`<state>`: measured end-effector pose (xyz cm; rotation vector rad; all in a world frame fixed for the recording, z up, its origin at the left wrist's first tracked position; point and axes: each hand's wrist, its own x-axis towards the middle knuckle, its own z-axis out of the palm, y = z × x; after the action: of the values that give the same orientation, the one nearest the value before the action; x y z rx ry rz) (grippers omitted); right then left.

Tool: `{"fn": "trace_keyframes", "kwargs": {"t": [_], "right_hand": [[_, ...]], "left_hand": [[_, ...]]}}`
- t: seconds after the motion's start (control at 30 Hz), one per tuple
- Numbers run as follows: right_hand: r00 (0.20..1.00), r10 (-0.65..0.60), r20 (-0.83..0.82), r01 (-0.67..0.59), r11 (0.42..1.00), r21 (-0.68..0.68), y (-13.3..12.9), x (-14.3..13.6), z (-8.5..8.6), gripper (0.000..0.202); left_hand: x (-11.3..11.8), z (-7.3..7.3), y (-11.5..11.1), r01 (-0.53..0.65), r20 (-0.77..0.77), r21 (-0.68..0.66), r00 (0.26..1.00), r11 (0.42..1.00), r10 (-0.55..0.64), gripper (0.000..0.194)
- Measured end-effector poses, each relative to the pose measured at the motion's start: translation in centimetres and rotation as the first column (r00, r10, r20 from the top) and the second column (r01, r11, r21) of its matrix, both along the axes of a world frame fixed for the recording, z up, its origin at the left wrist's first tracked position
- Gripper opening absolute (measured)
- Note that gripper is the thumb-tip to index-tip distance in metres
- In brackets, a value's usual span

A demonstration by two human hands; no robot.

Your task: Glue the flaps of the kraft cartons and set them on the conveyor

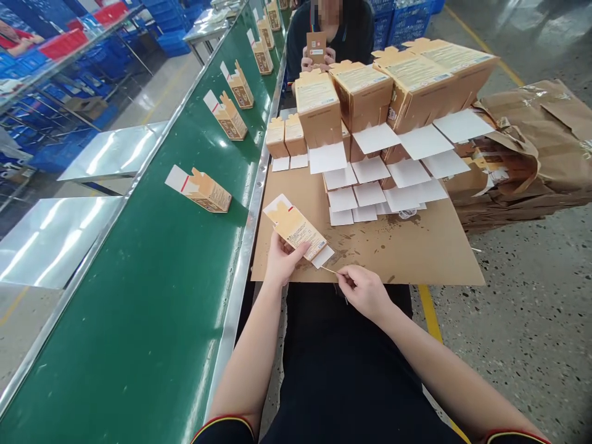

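Note:
My left hand (283, 256) is closed around a flat-folded carton (300, 233), printed cream and tan with a red mark near its top flap. The carton lies tilted over the cardboard sheet, and a white flap (324, 255) sticks out at its lower end. Pinched between the fingers of my right hand (363, 288) is a thin pale stick (328, 270), its far tip at that white flap. Whether the tip touches the flap I cannot tell.
Stacked cartons (319, 105) with white flaps stand on the cardboard sheet (296, 185). Left of it runs a green conveyor belt (139, 296) carrying upright, open-topped cartons (210, 192). A co-worker (361, 28) sits beyond the stacks, holding a carton. Brown paper-wrapped bundles (550, 142) lie at right.

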<state>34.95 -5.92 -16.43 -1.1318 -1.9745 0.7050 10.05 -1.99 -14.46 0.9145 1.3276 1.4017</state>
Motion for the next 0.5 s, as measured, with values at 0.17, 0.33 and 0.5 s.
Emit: {"fn": "trace_keyframes", "kwargs": {"t": [0.17,0.33,0.5], "right_hand": [[0.995,-0.101,-0.011,0.1,0.995,-0.011,0.7,0.7,0.2,0.027],[0.971,-0.234,-0.039,0.234,0.972,-0.015,0.5,3.1,1.4,0.021],[0.942,-0.329,-0.07,0.326,0.944,-0.048,-0.7,4.8,2.5,0.018]], "left_hand": [[0.4,0.2,-0.9,0.021,-0.058,0.007,0.998,1.0,-0.021,0.081],[1.1,1.0,-2.6,0.042,-0.242,-0.012,0.969,0.999,-0.044,0.08],[1.5,1.6,-3.5,0.057,-0.361,-0.05,0.93,0.997,-0.071,0.077]]}}
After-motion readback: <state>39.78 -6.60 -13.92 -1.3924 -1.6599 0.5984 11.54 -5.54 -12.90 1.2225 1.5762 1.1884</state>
